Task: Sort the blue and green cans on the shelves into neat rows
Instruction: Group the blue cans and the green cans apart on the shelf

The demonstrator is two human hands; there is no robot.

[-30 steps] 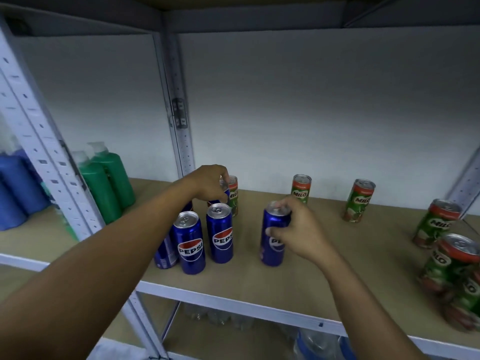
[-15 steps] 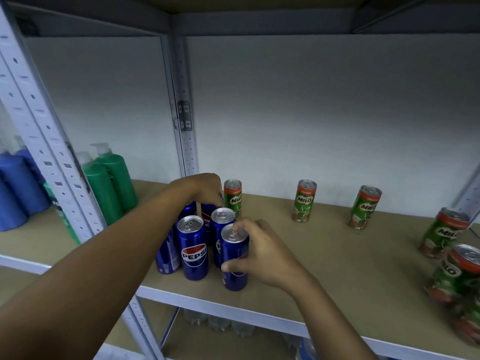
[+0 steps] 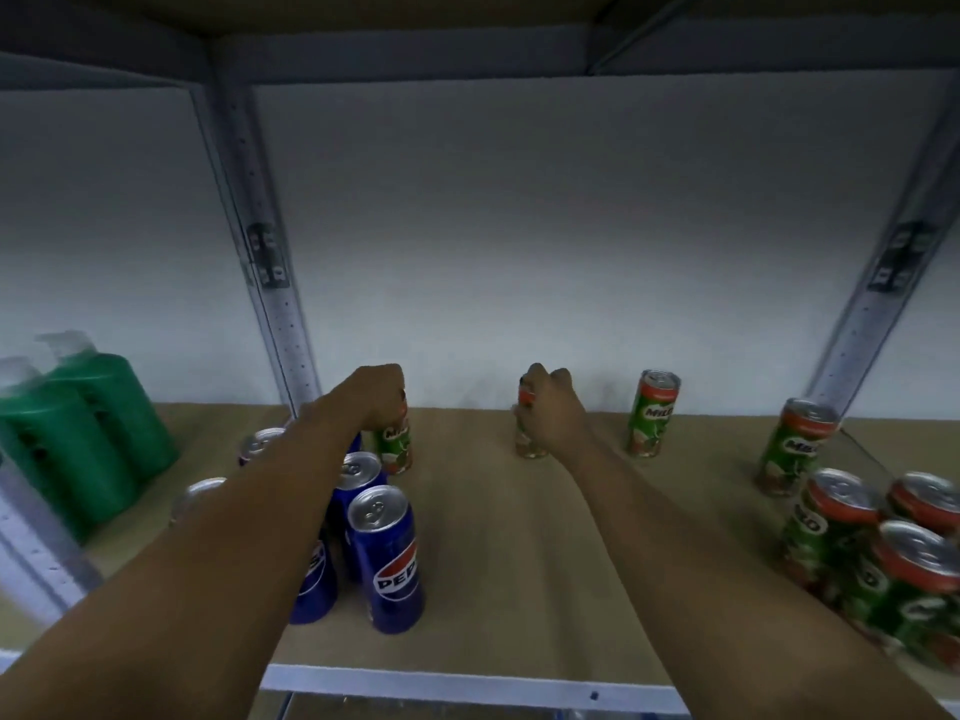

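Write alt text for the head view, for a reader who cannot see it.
Both hands reach to the back of a shelf: the left hand grips a green can, the right hand grips another green can. Blue cans cluster at left, more green cans at right.

right hand off blue can, gripping green can

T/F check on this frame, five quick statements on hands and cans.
1. The left hand grips a green can. True.
2. The right hand holds a blue can. False: it grips a green can.
3. The front blue can stands upright, untouched. True.
4. Green bottles stand on the right. False: on the left.
5. All green cans are in one neat row. False: some are scattered along the back, others clustered right.
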